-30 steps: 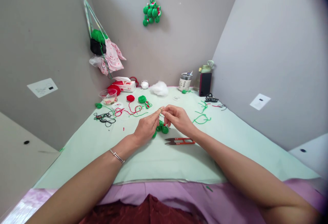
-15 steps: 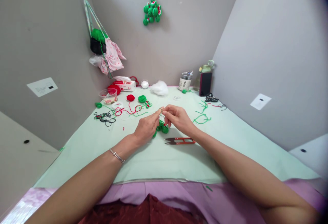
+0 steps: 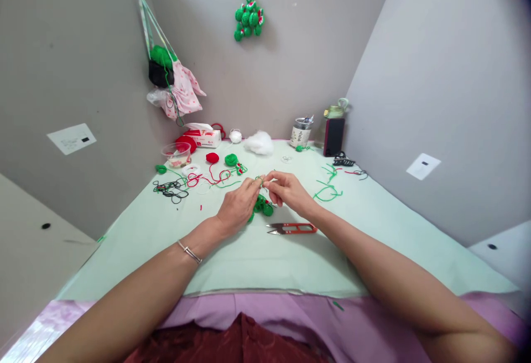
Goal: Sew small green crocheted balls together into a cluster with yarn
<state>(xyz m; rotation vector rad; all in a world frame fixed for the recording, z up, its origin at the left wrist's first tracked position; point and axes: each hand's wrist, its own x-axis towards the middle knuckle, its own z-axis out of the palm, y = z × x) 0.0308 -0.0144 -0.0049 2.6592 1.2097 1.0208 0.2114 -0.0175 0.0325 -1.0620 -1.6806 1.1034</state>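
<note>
My left hand (image 3: 239, 203) and my right hand (image 3: 289, 192) meet above the middle of the table. A thin loop of green yarn (image 3: 259, 180) shows between their fingertips. My left fingers are closed on it; my right thumb and forefinger pinch at the same spot. Any small tool in that pinch is too fine to make out. Just below the fingers lies a cluster of green crocheted balls (image 3: 265, 207) with a bit of red, partly covered by my left hand. Thread snips (image 3: 294, 228) with orange handles lie near my right wrist.
Green yarn ball (image 3: 230, 160), red yarn ball (image 3: 212, 157) and tangled black cord (image 3: 171, 189) lie to the left. White stuffing (image 3: 259, 143) sits at the back, beside a pen jar (image 3: 301, 133). A dark phone (image 3: 334, 137) leans on a bottle. Green yarn scraps (image 3: 328, 191) lie right.
The green yarn loop between the fingertips shows a little more, and my right fingers have shifted slightly. The whole view has moved a touch; the table items lie as before.
</note>
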